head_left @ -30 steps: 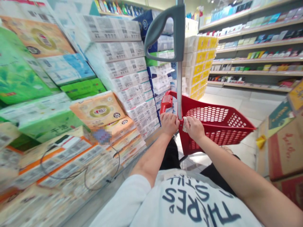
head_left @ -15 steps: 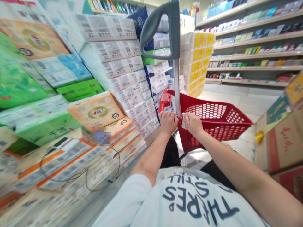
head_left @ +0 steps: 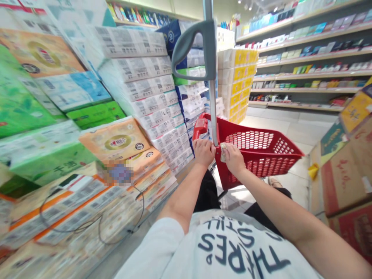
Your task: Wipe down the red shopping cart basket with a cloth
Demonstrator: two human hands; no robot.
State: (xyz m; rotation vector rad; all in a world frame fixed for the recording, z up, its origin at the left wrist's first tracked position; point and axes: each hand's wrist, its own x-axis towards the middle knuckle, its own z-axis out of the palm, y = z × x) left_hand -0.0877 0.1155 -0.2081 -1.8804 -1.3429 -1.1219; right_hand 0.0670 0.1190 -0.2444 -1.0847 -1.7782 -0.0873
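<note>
1. Basket [head_left: 261,155], head view: red, perforated, just ahead of the person's legs, long body reaching to the right above floor tiles [head_left: 290,120]. Whether its base touches the floor cannot be told.
2. Metal pole [head_left: 214,112] rises from its near end, with grey loop handle [head_left: 209,50] higher up, untouched by either hand. Red carry handle [head_left: 200,128] sits left of the pole.
3. Left grip [head_left: 205,151]: bare hand, fingers curled closed over the near end, just left of the pole's foot. Whether it has the rim or the end of the carry handle is unclear.
4. Right grip [head_left: 233,157]: fingers closed on pale wad [head_left: 223,152], held against the rim just right of the pole. Material uncertain.
5. Surroundings: white packs [head_left: 145,66] stacked at left, cartons [head_left: 341,182] at right.
6. Step in hand, judged: steadying the near end with the left while working the wad against the rim. Next move would call for a firm left hold and the wad kept pinched as the right shifts.
</note>
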